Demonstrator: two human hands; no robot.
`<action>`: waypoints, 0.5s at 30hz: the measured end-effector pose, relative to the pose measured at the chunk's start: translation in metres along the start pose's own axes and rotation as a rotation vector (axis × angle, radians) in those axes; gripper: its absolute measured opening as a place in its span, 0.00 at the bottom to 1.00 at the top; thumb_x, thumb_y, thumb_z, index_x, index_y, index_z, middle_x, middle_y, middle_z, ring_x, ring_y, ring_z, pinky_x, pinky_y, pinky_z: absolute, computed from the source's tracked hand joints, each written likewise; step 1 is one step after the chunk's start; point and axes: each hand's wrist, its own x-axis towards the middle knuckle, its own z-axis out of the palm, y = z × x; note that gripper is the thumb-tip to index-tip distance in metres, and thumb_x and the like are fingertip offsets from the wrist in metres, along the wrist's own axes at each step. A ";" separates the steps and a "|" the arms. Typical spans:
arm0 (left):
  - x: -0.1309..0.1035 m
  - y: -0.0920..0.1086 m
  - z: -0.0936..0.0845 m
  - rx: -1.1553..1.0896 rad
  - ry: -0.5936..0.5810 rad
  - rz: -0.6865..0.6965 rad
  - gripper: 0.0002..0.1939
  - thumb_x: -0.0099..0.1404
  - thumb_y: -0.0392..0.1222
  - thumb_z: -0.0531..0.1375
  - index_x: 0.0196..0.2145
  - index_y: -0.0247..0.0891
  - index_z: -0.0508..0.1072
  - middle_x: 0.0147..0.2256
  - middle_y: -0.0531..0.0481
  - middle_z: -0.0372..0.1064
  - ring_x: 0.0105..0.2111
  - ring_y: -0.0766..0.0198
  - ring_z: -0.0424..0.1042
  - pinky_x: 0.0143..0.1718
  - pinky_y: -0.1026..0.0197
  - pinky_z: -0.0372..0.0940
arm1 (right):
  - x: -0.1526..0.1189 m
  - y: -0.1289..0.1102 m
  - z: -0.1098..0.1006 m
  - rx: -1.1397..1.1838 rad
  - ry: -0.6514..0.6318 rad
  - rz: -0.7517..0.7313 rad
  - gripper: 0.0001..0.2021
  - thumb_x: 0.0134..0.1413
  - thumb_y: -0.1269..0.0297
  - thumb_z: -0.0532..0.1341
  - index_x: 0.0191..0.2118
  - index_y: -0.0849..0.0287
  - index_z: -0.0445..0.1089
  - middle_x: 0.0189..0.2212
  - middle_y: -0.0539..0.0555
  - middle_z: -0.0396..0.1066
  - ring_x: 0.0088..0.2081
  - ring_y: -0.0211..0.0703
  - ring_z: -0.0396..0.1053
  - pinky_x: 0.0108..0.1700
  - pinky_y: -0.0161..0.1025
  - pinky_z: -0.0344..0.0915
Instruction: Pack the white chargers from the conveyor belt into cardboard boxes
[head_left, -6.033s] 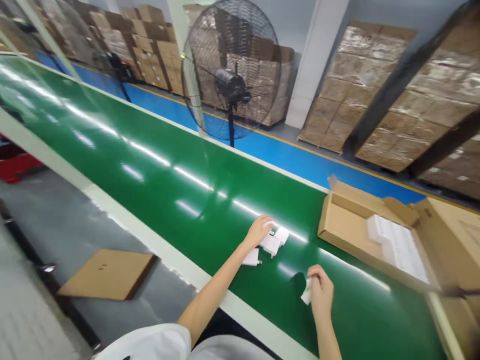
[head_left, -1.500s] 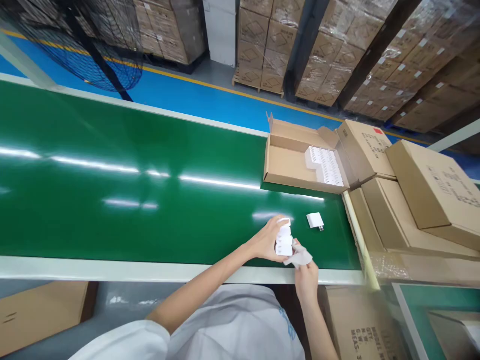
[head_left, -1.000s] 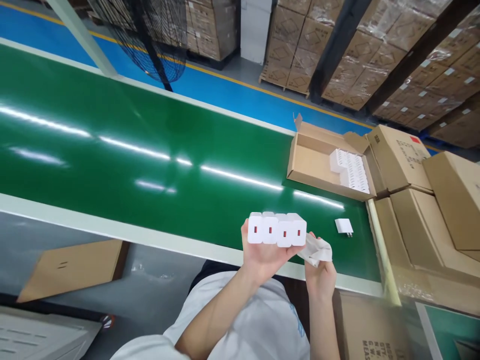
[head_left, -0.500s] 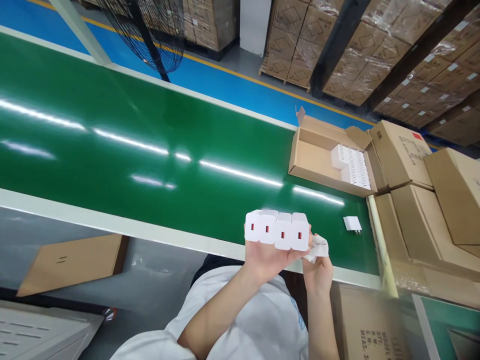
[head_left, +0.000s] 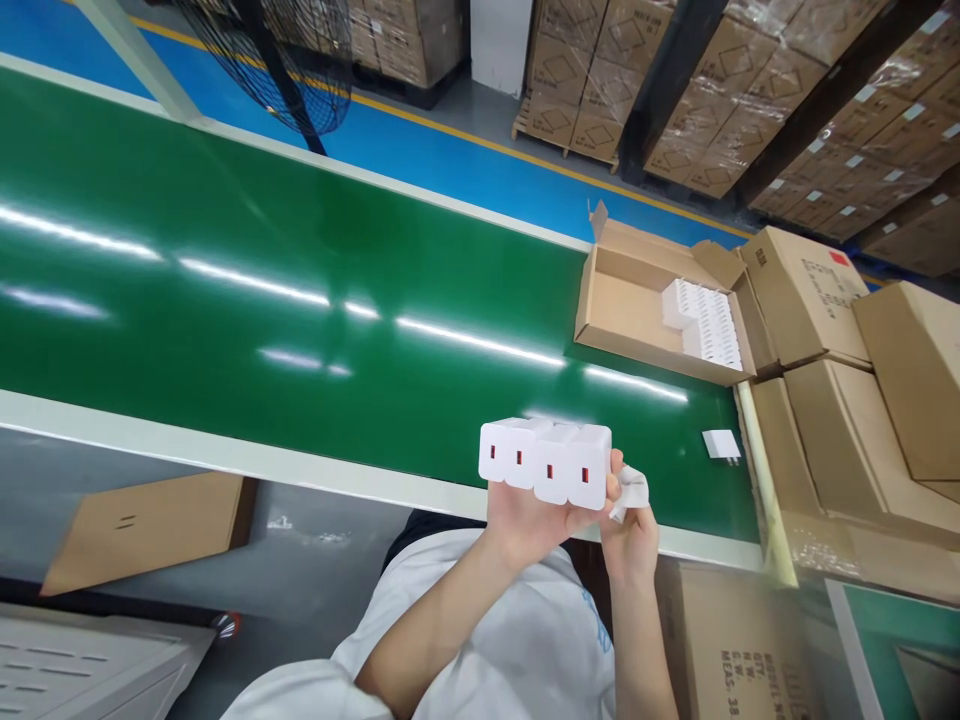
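My left hand (head_left: 521,525) is closed round a row of several white USB chargers (head_left: 551,463), held side by side above the near edge of the green work surface. Their port faces, each with a small red-lined slot, are turned toward me. Close on the right, my right hand (head_left: 630,540) pinches a crumpled white cloth or tissue (head_left: 632,488) at the end of the row. Some of its fingers are hidden behind the cloth. A single white charger (head_left: 721,444) lies on the surface further right, its prongs showing.
An open carton (head_left: 622,305) at the right back holds rows of white chargers at its right end. Closed cardboard boxes (head_left: 806,295) are stacked beside it. A fan (head_left: 277,70) stands beyond the green work surface (head_left: 225,330). A flat carton (head_left: 150,525) lies at lower left.
The row of chargers has tilted slightly and shifted a little left, with both hands moving along. The camera view has also shifted a bit. Both hands keep their hold.
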 end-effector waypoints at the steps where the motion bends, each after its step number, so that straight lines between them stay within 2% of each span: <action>1: 0.000 0.000 -0.002 -0.013 -0.006 -0.002 0.33 0.63 0.61 0.45 0.57 0.35 0.60 0.55 0.38 0.62 0.46 0.54 0.67 0.57 0.52 0.48 | 0.000 0.000 0.000 -0.006 -0.008 0.001 0.15 0.51 0.59 0.61 0.44 0.54 0.73 0.50 0.53 0.71 0.50 0.44 0.68 0.48 0.41 0.67; 5: 0.000 0.000 -0.009 -0.049 -0.021 -0.029 0.37 0.63 0.61 0.47 0.63 0.36 0.51 0.56 0.36 0.59 0.44 0.54 0.67 0.51 0.52 0.55 | -0.001 0.000 -0.001 -0.025 -0.028 0.003 0.14 0.51 0.58 0.61 0.43 0.54 0.73 0.47 0.54 0.73 0.46 0.43 0.70 0.46 0.41 0.68; 7: 0.000 0.000 -0.012 -0.050 0.001 -0.045 0.38 0.62 0.62 0.48 0.64 0.38 0.49 0.56 0.37 0.59 0.40 0.57 0.68 0.48 0.53 0.58 | -0.001 0.000 0.000 -0.015 -0.015 0.011 0.13 0.50 0.59 0.61 0.42 0.54 0.74 0.46 0.54 0.73 0.44 0.43 0.71 0.45 0.41 0.69; 10: -0.001 -0.001 -0.015 -0.045 0.049 -0.077 0.36 0.62 0.62 0.49 0.62 0.42 0.53 0.54 0.39 0.62 0.35 0.61 0.69 0.40 0.56 0.62 | -0.001 0.001 0.002 0.001 0.030 0.018 0.11 0.50 0.60 0.61 0.40 0.53 0.74 0.46 0.53 0.74 0.43 0.44 0.71 0.43 0.42 0.70; 15: -0.005 0.001 -0.016 -0.030 0.045 -0.111 0.30 0.61 0.62 0.50 0.55 0.44 0.65 0.43 0.43 0.69 0.29 0.63 0.68 0.31 0.59 0.64 | -0.002 0.002 0.002 -0.016 0.031 0.037 0.12 0.50 0.59 0.61 0.41 0.54 0.73 0.49 0.54 0.72 0.50 0.46 0.69 0.46 0.43 0.68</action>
